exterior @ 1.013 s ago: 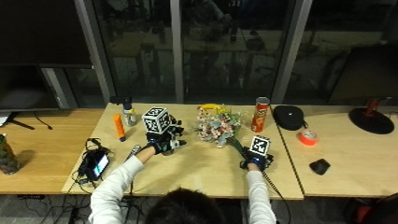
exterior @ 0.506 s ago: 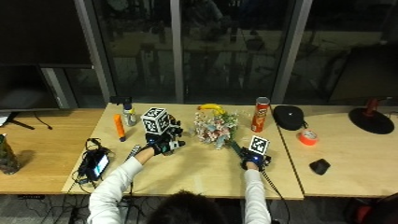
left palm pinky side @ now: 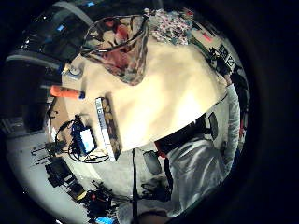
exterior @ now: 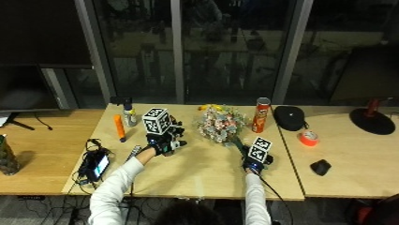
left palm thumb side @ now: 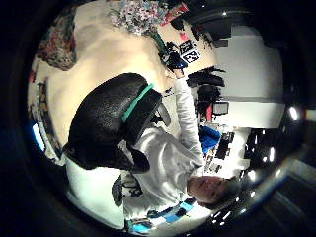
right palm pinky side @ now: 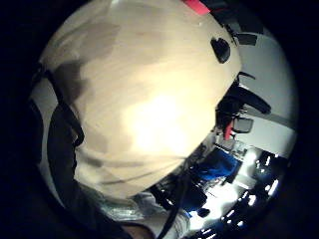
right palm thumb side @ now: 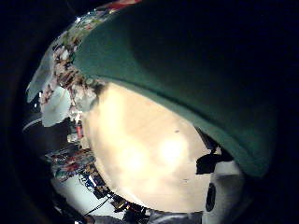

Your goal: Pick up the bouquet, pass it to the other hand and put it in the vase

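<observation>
Bare table [exterior: 205, 168] seen between left hand [exterior: 163, 143] and right hand [exterior: 255, 159], bouquet [exterior: 219, 124] lying at the far side of that gap, red can [exterior: 260, 115] standing just beyond, orange bottle [exterior: 119, 127] left of left hand.

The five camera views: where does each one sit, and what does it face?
Outside view: above and behind the person, facing the table; both forearms show.
Left little finger view: left palm, facing the vase; sleeve shows.
Left thumb view: left palm; gloved fingers show.
Right little finger view: right palm, over tabletop.
Right thumb view: right palm, against the green stem.
Shared: the bouquet appears in outside and left views.
</observation>
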